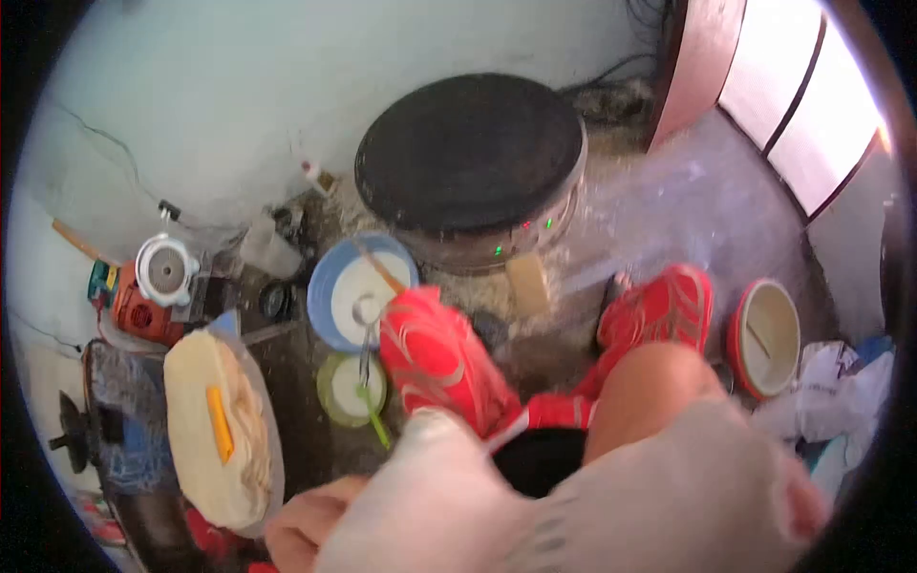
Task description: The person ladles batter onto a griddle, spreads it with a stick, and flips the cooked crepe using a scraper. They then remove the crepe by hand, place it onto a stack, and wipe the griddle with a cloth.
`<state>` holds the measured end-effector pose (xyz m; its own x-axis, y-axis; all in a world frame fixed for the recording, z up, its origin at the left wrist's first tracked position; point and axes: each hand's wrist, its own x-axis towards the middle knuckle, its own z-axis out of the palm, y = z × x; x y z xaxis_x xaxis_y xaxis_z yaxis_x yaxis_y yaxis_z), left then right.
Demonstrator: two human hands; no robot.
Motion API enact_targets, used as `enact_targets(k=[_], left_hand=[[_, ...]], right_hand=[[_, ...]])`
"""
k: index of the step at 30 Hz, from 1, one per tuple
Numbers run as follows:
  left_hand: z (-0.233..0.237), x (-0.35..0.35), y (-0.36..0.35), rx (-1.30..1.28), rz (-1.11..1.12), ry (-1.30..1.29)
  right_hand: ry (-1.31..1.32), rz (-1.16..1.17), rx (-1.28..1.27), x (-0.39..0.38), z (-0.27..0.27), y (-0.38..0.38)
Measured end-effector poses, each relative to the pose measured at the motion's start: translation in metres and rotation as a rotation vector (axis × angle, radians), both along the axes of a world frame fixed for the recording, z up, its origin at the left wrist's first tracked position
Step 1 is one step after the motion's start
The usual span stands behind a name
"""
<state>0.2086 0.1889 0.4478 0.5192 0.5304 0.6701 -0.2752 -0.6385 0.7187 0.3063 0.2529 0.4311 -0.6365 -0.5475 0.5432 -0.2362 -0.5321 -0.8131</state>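
One hand alone shows in the head view: the left hand (304, 523), low at the edge and half covered by a white sleeve (430, 506). I cannot tell whether its fingers are spread or curled, or whether it holds anything. The right hand is out of sight.

Just beside the left hand, on its left and a little forward, lies a stack of thin flatbreads (196, 382). An orange spatula (220, 423) is laid on top, likely to keep it ready. Further forward of the hand sit a small green dish (330, 392) and a blue bowl of white batter (320, 286). Beyond them is the round black griddle (468, 153), its little lights glowing. Everything seems ranged in an arc about the seated person, probably for easy reach. Well off to the hand's right stands a red-rimmed bowl (735, 339). No label or writing is readable.
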Motion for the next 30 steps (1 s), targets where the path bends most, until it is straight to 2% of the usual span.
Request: enact_targets(k=[4, 8, 10, 11, 13, 14, 15, 18, 19, 20, 21, 23, 26, 28, 30], left_hand=[[-0.005, -0.022, -0.013, -0.066, 0.035, 0.0], [-0.014, -0.038, -0.023, -0.108, 0.062, -0.043], [-0.017, -0.043, -0.026, -0.109, 0.061, -0.049], [-0.017, -0.045, -0.03, -0.101, 0.048, -0.046], [-0.019, -0.05, -0.038, -0.08, 0.018, -0.017], [-0.019, -0.053, -0.042, -0.066, 0.005, 0.004], [-0.019, -0.055, -0.049, -0.051, -0.014, 0.027], [-0.023, -0.058, -0.068, -0.011, -0.042, 0.115], [-0.025, -0.058, -0.073, -0.005, -0.039, 0.142], [-0.028, -0.057, -0.079, -0.004, -0.04, 0.17], [-0.029, -0.057, -0.082, 0.004, -0.033, 0.191], [-0.028, -0.059, -0.085, 0.015, -0.006, 0.215], [-0.016, -0.055, -0.084, -0.011, 0.265, 0.076], [-0.015, -0.061, -0.085, -0.023, 0.329, 0.028], [-0.035, -0.075, -0.099, -0.034, 0.37, -0.021]], right_hand=[[0.044, -0.064, -0.152, -0.015, 0.0, -0.028], [0.368, -0.425, -0.596, -0.05, 0.028, -0.081], [0.452, -0.474, -0.668, -0.06, 0.032, -0.092], [0.407, -0.354, -0.635, -0.063, 0.029, -0.096], [0.02, 0.222, -0.364, -0.052, 0.006, -0.08], [-0.142, 0.389, -0.272, -0.044, -0.004, -0.072], [-0.249, 0.419, -0.192, -0.031, -0.014, -0.06], [-0.37, 0.302, -0.064, -0.003, -0.026, -0.03], [-0.365, 0.333, -0.041, 0.001, -0.025, -0.025], [-0.278, 0.214, -0.053, 0.009, -0.021, -0.017], [-0.337, 0.37, -0.051, 0.008, -0.016, -0.005], [-0.32, 0.384, -0.036, 0.011, -0.012, 0.007], [-0.282, 0.342, -0.011, 0.012, -0.008, 0.014], [-0.239, 0.282, 0.004, 0.012, -0.007, 0.018], [-0.182, 0.213, -0.006, 0.014, -0.003, 0.018]])
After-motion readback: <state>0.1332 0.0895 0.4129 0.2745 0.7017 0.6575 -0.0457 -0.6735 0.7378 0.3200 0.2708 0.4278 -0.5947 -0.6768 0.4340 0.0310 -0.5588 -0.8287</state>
